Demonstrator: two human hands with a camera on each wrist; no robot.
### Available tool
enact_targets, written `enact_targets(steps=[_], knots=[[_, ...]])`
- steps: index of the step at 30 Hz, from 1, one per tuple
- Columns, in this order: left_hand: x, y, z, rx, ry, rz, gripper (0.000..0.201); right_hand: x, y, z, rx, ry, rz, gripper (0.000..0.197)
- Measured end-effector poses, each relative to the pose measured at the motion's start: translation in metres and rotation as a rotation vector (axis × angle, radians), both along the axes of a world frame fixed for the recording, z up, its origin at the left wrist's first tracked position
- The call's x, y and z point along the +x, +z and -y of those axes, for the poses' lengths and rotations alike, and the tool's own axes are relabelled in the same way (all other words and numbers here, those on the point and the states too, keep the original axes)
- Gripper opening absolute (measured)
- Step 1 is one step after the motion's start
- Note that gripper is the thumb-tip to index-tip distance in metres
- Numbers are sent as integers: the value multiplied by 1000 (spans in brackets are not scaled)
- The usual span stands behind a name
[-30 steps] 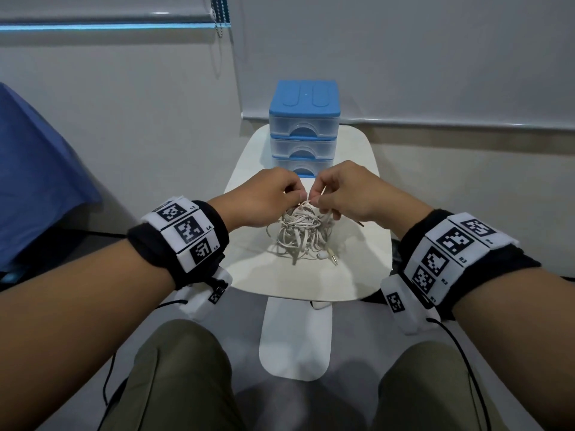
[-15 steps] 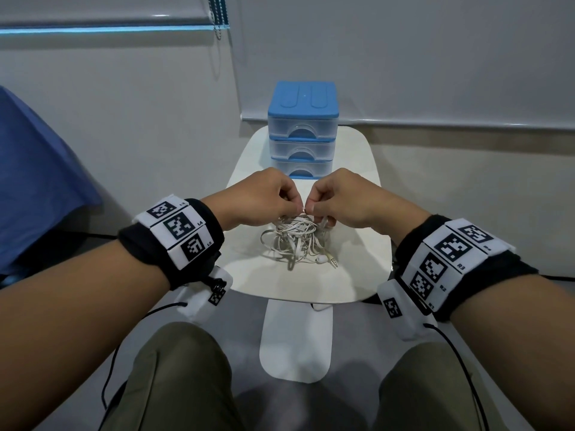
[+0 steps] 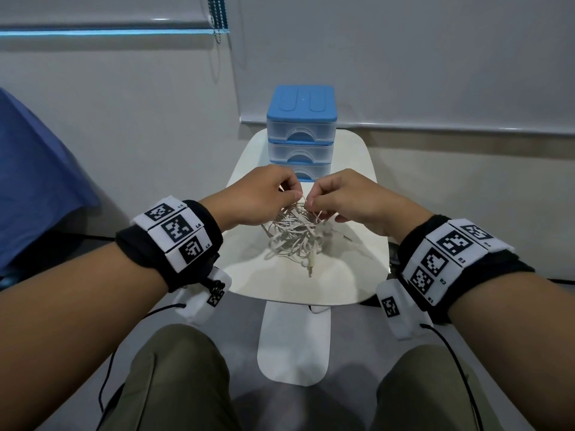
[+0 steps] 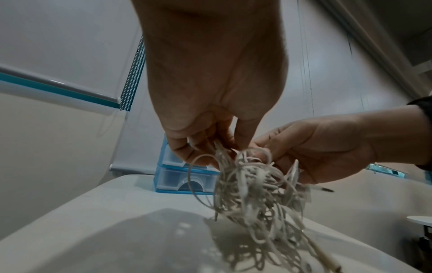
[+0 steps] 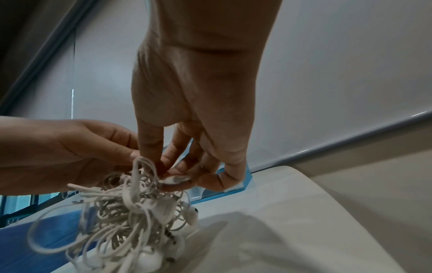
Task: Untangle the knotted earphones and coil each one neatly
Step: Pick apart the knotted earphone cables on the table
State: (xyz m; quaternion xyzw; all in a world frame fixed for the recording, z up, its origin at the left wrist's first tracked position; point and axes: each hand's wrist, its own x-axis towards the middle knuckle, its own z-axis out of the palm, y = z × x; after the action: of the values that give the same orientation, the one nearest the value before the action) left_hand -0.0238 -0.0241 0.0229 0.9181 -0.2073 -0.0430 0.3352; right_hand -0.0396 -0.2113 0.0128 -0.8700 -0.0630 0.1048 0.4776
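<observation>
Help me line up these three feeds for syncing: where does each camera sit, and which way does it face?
Head: worn on the head, facing forward and down at the table; both forearms and knees show.
Left wrist: under the left hand, looking along its fingers; the right hand opposite.
Right wrist: under the right hand; the left hand opposite.
Shared: the tangled earphones and blue drawer unit.

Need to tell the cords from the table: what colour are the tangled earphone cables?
White, the earphone cables; head view shows it best.
</observation>
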Motion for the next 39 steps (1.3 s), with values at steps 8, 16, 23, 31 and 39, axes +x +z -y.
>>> enact_targets(steps=[8, 16, 23, 31, 39], knots=[[-8, -12, 4, -259, 41, -75, 15, 4, 5, -5, -241, 12, 99, 12], [-7, -19, 4, -300, 29, -17, 5, 3, 19, -11, -83, -116, 231, 12], [-6, -27, -4, -152, -33, 3, 8, -3, 28, -15, 83, -111, 185, 23], [-5, -12, -11, -33, -1, -124, 21, -3, 34, -7, 88, -233, 270, 27], [-4, -1, -14, 65, -16, -169, 12, -6, 40, 6, -187, -223, 174, 19]])
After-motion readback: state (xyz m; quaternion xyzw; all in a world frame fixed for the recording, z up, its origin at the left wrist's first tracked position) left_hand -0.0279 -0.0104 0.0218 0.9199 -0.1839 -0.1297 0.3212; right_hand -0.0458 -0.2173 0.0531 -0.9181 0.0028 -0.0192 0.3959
